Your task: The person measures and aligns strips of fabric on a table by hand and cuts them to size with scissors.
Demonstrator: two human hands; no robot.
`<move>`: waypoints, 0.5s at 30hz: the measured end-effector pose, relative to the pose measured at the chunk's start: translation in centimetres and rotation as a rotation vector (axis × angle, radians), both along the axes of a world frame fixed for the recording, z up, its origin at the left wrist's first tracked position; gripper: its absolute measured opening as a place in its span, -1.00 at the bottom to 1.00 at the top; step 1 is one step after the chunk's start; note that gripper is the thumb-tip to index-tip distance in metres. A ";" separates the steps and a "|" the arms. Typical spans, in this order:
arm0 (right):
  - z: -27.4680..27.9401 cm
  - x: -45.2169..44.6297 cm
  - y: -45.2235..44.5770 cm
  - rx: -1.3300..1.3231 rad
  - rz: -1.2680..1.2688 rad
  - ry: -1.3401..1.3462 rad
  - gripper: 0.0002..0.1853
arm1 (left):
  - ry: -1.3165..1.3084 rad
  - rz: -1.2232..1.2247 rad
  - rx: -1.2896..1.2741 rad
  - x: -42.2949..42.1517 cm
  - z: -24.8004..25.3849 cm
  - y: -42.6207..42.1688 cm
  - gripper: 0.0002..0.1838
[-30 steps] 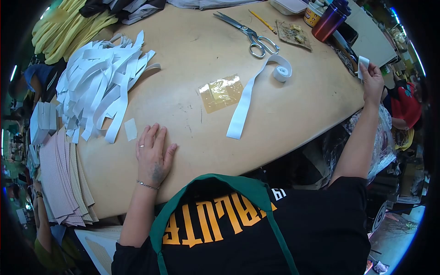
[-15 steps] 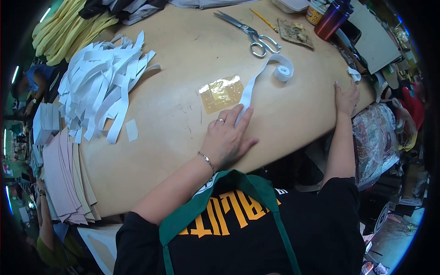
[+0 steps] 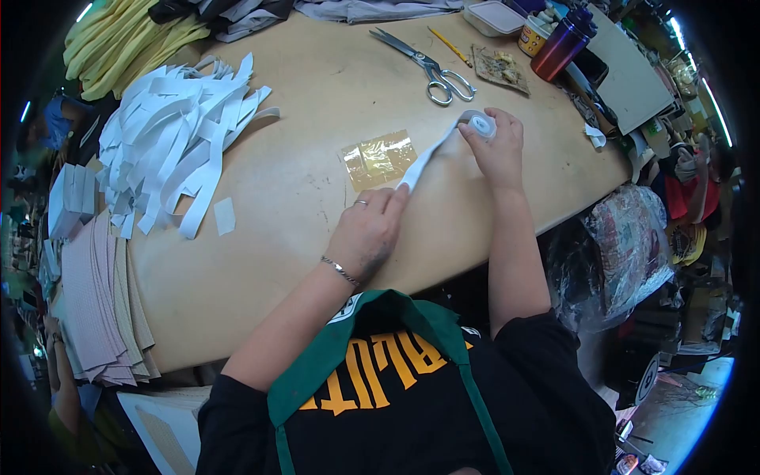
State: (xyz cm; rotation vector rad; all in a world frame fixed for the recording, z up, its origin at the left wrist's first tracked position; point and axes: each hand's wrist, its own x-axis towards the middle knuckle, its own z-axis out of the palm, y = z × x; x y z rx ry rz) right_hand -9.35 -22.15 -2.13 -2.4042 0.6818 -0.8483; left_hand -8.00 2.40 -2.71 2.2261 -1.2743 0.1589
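Note:
A roll of white elastic band point(image 3: 480, 125) is gripped in my right hand point(image 3: 502, 150), its coil showing between thumb and fingers. From the roll a loose length of the band point(image 3: 430, 155) runs down and left to my left hand point(image 3: 366, 236). There the fingers are drawn together on the band's near end, close to the tabletop; the thumb is hidden. Just left of the band lies a clear yellowish plastic sheet point(image 3: 378, 160) marked with a grid. Beyond my right hand rest large metal scissors point(image 3: 430, 67), blades pointing away to the left.
A heap of cut white strips point(image 3: 170, 142) covers the table's left side, near a small white piece point(image 3: 225, 216). Stacked pink fabric pieces point(image 3: 91, 297) lie at the left edge. At the back are a pencil point(image 3: 450, 46), a bottle point(image 3: 564, 43) and a tub point(image 3: 533, 36).
My right hand has come from the table's right edge to the elastic roll and taken hold of it. My left hand has shifted slightly left, its fingers now closer together on the band.

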 end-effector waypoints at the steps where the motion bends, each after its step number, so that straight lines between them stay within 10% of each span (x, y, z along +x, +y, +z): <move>1: -0.2 0.2 -0.2 0.009 0.016 0.013 -0.46 | 0.035 0.023 -0.026 0.4 -0.1 0.5 -0.55; 10: -1.6 0.1 -1.5 0.065 0.185 0.042 -0.53 | 0.646 0.293 -0.329 3.6 -0.4 6.8 -0.66; 15: -0.6 1.8 1.4 -0.077 0.108 0.244 -0.60 | 0.560 0.268 -0.276 3.5 0.5 7.8 -0.67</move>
